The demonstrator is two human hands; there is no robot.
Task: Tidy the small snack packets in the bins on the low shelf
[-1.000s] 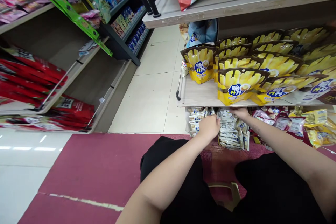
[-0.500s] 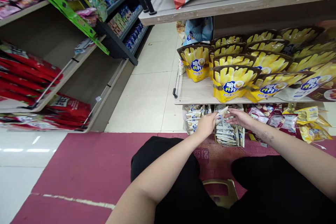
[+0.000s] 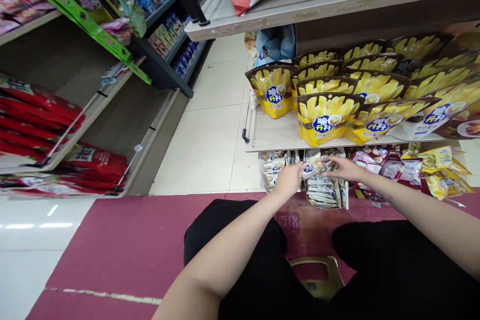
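Pinching a small packet (image 3: 312, 166) at its left end with the clamped fingers of the left hand (image 3: 288, 181). Looks pale cream and slightly shiny, with blue printing near the middle; tilts up toward its right end. Holding the fingers of the right hand (image 3: 345, 169) apart and curved, just beside that end; too small to tell whether touching. Below the fingers, rows of similar pale packets (image 3: 323, 193), packed closely. Left of these and partly behind the left hand, another upright row (image 3: 273, 168). Right of the right fingers, purple and yellow packets (image 3: 407, 170), loosely heaped. Just above the fingers, the front edge of a shelf (image 3: 270, 130) with yellow pouches (image 3: 323, 120). Opens out left of the fingers over pale floor tiles (image 3: 202, 145), and below toward the knees over a red mat (image 3: 142, 240).
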